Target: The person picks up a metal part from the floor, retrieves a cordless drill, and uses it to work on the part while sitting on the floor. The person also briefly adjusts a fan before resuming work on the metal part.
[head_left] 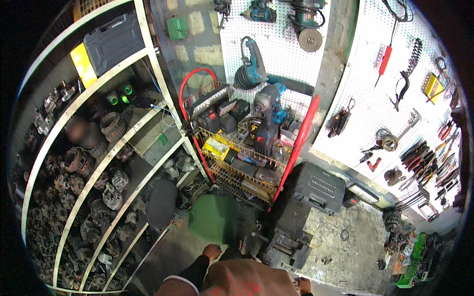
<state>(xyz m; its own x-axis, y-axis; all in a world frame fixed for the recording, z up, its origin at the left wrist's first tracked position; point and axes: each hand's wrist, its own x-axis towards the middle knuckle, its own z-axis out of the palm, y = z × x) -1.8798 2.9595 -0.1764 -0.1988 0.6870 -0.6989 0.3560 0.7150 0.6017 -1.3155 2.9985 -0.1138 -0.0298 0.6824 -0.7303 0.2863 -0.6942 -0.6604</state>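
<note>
My left hand [212, 252] is low in front of me, just short of the green stool seat [213, 218]. Its fingers look loosely curled, and I see nothing in them. At the lower edge, by the near side of the workbench [340, 241], is my right hand [302, 285], partly cut off by the picture's edge; its fingers are too hidden to judge their grip. A dark vise [286, 249] is at the bench's left end, between my hands. Brown clothing with red marks [247, 278] covers my front. A dark, rounded seat [162, 203] stands left of the green one.
On the left, a white-framed rack [74, 197] holds many worn metal parts. A red-handled tool cart [296, 148] stands ahead with a cordless impact wrench [269, 108] on top. A black case [318, 187] lies on the bench. Pegboards [365, 98] carry pliers and other tools.
</note>
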